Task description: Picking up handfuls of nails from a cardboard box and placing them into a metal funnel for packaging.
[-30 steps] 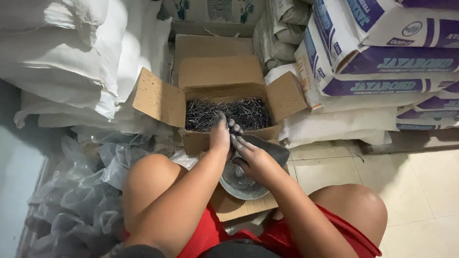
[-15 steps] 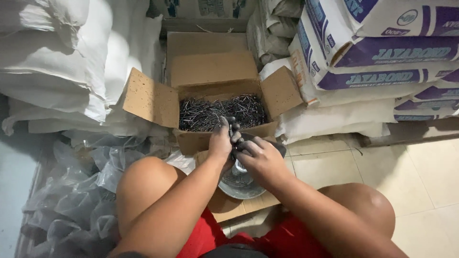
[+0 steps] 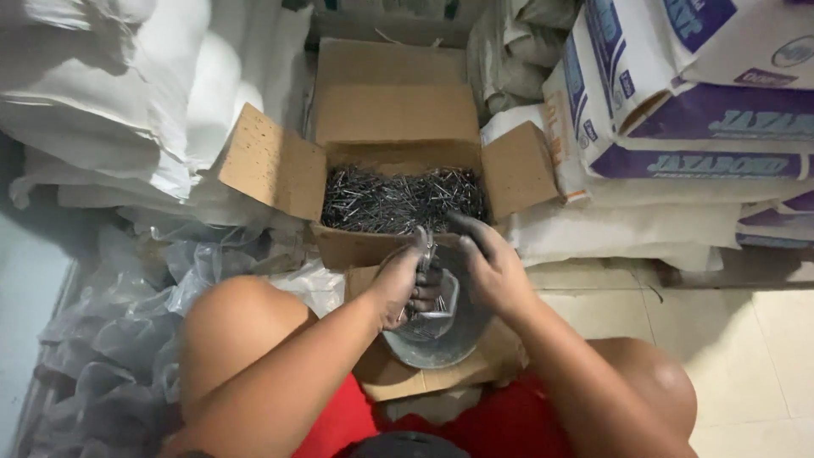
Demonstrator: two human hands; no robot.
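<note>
Left hand (image 3: 405, 284) clamping nail bunch (image 3: 426, 293) over pan (image 3: 441, 339); right hand (image 3: 492, 263) hovering beside, fingers apart. Nails likely heavy, stiff, sharp; gripping mid-shaft best. Box (image 3: 398, 199) just beyond.

The left hand (image 3: 405, 280) covers part of the metal bowl (image 3: 441, 343), so what lies inside is hard to see. Its fingers curl around some nails (image 3: 426, 254), hiding most of them. The right hand (image 3: 492, 263) is blurry, and its fingertips cannot be made out.
</note>
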